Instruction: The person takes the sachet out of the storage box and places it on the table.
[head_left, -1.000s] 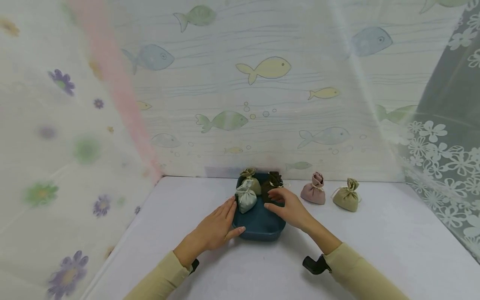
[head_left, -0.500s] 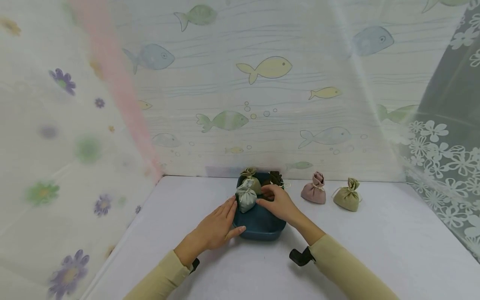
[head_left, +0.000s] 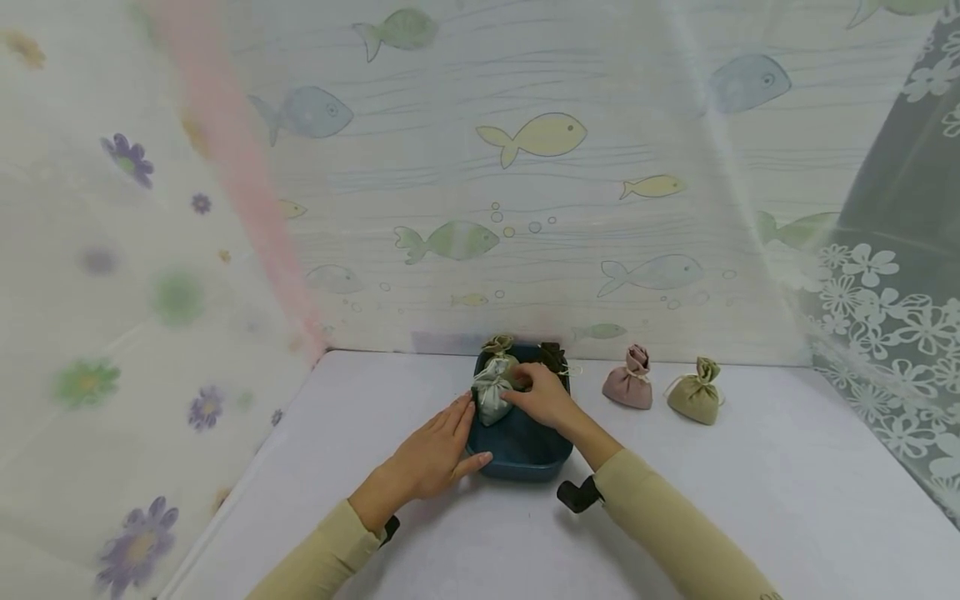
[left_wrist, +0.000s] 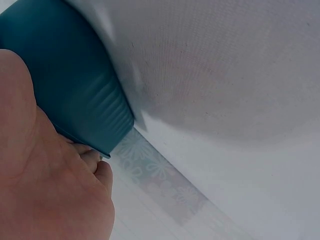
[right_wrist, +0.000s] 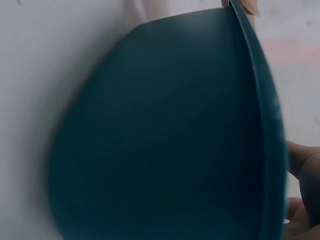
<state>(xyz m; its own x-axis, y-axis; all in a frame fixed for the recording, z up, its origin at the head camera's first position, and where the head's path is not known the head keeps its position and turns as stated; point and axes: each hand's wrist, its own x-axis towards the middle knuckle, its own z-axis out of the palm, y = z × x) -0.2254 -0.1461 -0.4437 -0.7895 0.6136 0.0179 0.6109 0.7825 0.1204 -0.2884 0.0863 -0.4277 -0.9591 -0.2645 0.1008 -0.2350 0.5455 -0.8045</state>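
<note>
A deep teal bin (head_left: 521,472) stands at the back of the table. My left hand (head_left: 431,454) lies along its left wall, fingers extended and thumb at the front corner; in the left wrist view, the hand (left_wrist: 55,170) reaches to the rim. Inside is a pale mint drawstring pouch (head_left: 491,400), with an olive pouch (head_left: 498,343) behind it and a dark brown pouch (head_left: 552,357) at the back right. My right hand (head_left: 551,404) reaches over the bin, thumb and bent fingertips at the mint pouch's right side; I cannot tell whether they pinch it.
Right of the bin, a dusty pink pouch (head_left: 628,387) and an olive-gold pouch (head_left: 696,400) stand on the white table (head_left: 750,483). A fish-print curtain (head_left: 450,292) hangs right behind, with a flowered curtain (head_left: 180,400) at the left.
My right hand has moved left from the brown pouch to the mint pouch, uncovering part of the bin's right rim. My left hand and the pouches have stayed in place.
</note>
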